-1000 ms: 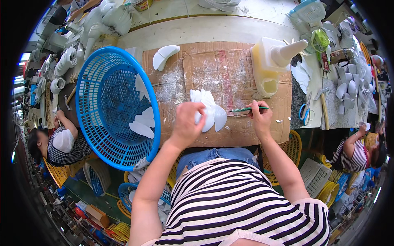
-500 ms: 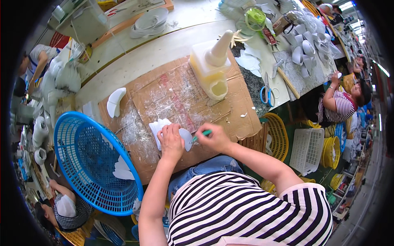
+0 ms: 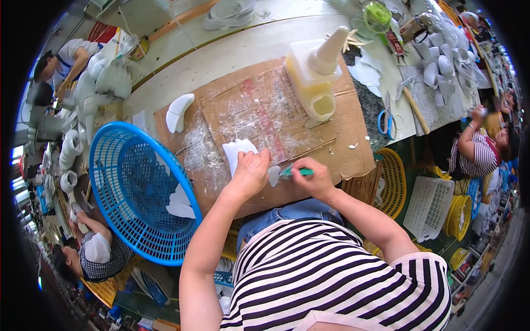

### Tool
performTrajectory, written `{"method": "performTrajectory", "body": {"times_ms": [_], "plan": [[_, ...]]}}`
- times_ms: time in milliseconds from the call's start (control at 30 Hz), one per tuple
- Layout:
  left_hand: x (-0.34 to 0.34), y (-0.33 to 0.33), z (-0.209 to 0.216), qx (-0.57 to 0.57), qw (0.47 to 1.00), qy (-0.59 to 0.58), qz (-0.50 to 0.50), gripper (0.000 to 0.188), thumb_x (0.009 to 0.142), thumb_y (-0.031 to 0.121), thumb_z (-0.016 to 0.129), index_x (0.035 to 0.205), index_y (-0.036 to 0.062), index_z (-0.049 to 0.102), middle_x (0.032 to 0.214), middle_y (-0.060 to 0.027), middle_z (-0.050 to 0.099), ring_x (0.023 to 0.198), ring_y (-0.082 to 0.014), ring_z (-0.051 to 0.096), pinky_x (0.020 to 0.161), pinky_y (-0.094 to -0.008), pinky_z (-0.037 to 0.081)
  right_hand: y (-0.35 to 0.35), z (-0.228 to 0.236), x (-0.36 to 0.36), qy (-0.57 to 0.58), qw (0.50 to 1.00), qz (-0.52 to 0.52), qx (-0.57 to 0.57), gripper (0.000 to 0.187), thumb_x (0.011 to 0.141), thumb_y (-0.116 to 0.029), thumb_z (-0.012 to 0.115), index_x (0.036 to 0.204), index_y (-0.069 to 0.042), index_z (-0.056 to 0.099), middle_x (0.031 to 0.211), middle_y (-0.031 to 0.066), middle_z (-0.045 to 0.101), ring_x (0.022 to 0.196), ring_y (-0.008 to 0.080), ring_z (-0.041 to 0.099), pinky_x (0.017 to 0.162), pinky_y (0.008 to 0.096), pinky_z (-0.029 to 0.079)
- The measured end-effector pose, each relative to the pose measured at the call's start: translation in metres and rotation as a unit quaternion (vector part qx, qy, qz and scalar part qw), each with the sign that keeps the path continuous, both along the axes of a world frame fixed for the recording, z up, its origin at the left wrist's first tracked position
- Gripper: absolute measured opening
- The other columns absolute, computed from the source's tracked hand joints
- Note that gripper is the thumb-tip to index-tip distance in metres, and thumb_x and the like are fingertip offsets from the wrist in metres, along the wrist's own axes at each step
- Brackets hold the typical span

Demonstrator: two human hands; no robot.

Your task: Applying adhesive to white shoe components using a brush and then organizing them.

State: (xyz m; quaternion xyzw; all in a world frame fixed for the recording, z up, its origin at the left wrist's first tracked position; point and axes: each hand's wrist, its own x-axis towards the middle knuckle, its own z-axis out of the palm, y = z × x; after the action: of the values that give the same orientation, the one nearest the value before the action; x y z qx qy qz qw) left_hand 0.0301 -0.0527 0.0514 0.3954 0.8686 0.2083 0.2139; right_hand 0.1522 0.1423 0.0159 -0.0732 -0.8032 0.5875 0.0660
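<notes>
My left hand (image 3: 252,171) presses a fanned stack of white curved pieces (image 3: 237,151) against the cardboard sheet (image 3: 229,113), fingers bent over it. On its right side the rounded end of one white piece (image 3: 274,175) sticks out. My right hand (image 3: 314,181) pinches a slim green tool (image 3: 301,171), its tip at that piece; the kind of tip is too small to make out. Beyond my hands stands a squarish plastic bottle (image 3: 309,71) with a cone top, a side opening and yellowish liquid. A small pile of white curved pieces (image 3: 179,112) lies at the cardboard's far left.
A large blue basket (image 3: 190,220) with some white pieces stands left of the cardboard. Blue-handled scissors (image 3: 386,122) and a wooden-handled tool (image 3: 415,110) lie on the right. Yellow baskets (image 3: 393,182) and a white crate (image 3: 429,207) are lower right. Other people sit nearby on both sides.
The view has shifted, so the scene sits further right and higher. The green tool now lies flatter in my right hand, and less of the protruding white piece shows beside my left hand.
</notes>
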Motion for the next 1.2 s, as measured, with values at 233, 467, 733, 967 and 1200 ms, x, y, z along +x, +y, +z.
{"method": "performTrajectory", "body": {"times_ms": [233, 467, 733, 967, 1200], "plan": [[-0.022, -0.084, 0.100, 0.224, 0.909, -0.144, 0.321, 0.028, 0.083, -0.002, 0.068, 0.108, 0.0062, 0.060, 0.093, -0.0060, 0.067, 0.091, -0.0152, 0.065, 0.082, -0.0285, 0.050, 0.020, 0.001, -0.018, -0.010, 0.997, -0.074, -0.023, 0.010, 0.088, -0.008, 0.072, 0.095, -0.002, 0.068, 0.091, 0.0104, 0.070, 0.081, 0.0199, 0.068, 0.075, 0.0315, 0.053], [-0.057, -0.231, 0.040, 0.553, 0.500, -0.011, 0.666, 0.020, 0.087, 0.001, 0.072, 0.101, 0.0088, 0.060, 0.084, 0.0007, 0.061, 0.066, -0.0079, 0.056, 0.059, -0.0203, 0.045, -0.054, 0.006, -0.062, 0.118, 0.984, 0.130, -0.012, 0.016, 0.085, -0.006, 0.073, 0.097, -0.003, 0.063, 0.096, 0.0129, 0.067, 0.083, 0.0281, 0.066, 0.074, 0.0354, 0.054], [-0.043, -0.233, -0.036, 0.313, 0.514, -0.094, 0.793, 0.024, 0.085, 0.022, 0.077, 0.103, 0.0082, 0.069, 0.092, 0.0006, 0.064, 0.083, -0.0099, 0.054, 0.079, -0.0341, 0.041, -0.051, -0.009, -0.021, 0.102, 0.985, 0.134, 0.032, 0.016, 0.081, -0.004, 0.074, 0.088, -0.006, 0.060, 0.089, 0.0120, 0.066, 0.081, 0.0305, 0.067, 0.072, 0.0369, 0.055], [-0.029, -0.241, -0.021, 0.158, 0.697, 0.183, 0.675, 0.031, 0.094, 0.013, 0.066, 0.124, 0.0041, 0.061, 0.115, -0.0070, 0.055, 0.097, -0.0176, 0.054, 0.081, -0.0320, 0.046, -0.048, -0.007, -0.002, 0.008, 0.989, 0.138, 0.047, 0.015, 0.082, -0.005, 0.074, 0.089, -0.004, 0.061, 0.092, 0.0145, 0.065, 0.082, 0.0312, 0.066, 0.072, 0.0374, 0.054], [0.005, -0.089, 0.041, 0.210, 0.899, 0.206, 0.323, 0.022, 0.081, -0.004, 0.066, 0.101, 0.0043, 0.065, 0.103, -0.0121, 0.065, 0.102, -0.0301, 0.060, 0.093, -0.0392, 0.045, -0.057, -0.018, -0.007, 0.070, 0.982, 0.165, 0.064, 0.017, 0.080, -0.005, 0.073, 0.088, -0.004, 0.058, 0.089, 0.0137, 0.064, 0.084, 0.0332, 0.065, 0.074, 0.0397, 0.053]]}}
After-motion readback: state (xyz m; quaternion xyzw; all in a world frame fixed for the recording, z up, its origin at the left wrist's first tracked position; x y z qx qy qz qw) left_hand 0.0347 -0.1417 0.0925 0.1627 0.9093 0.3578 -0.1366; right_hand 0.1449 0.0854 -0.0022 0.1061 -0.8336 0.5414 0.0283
